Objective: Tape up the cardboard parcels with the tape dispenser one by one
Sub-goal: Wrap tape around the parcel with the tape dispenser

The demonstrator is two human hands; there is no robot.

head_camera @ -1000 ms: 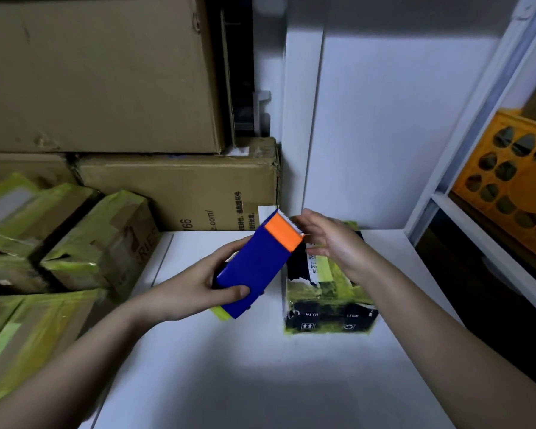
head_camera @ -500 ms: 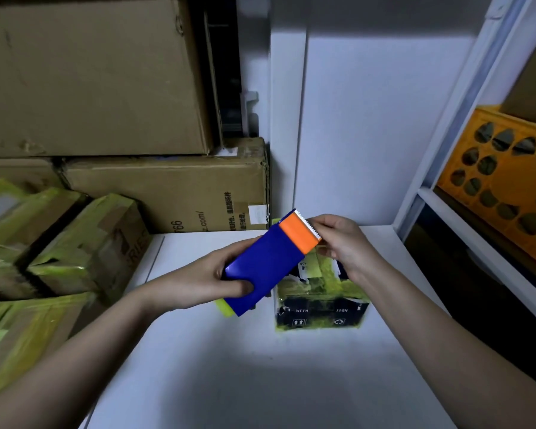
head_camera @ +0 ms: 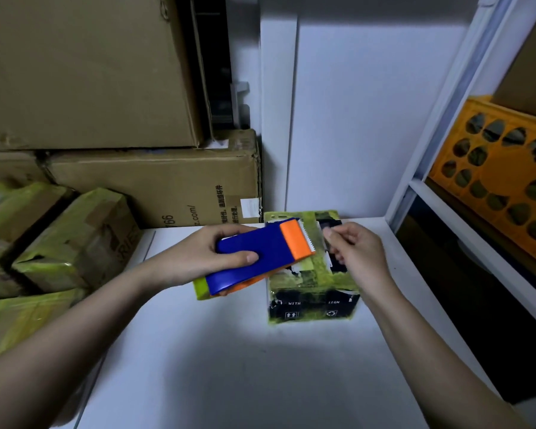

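Left grip (head_camera: 205, 258) clamped on tape dispenser (head_camera: 260, 252), right grip (head_camera: 356, 252) pinching tape, white tabletop (head_camera: 245, 366), stacked cardboard boxes (head_camera: 155, 187)

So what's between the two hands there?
The head view shows the dispenser's orange toothed end, over the parcel; the left hand grips it, the right hand pinches beside it.

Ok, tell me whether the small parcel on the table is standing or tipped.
Standing flat: the small parcel rests squarely on the table, its printed arrows pointing up.

1 tape dispenser (head_camera: 254, 258), 2 hands, 1 orange crate (head_camera: 502, 181), 1 black parcel (head_camera: 313, 292), 3 big cartons
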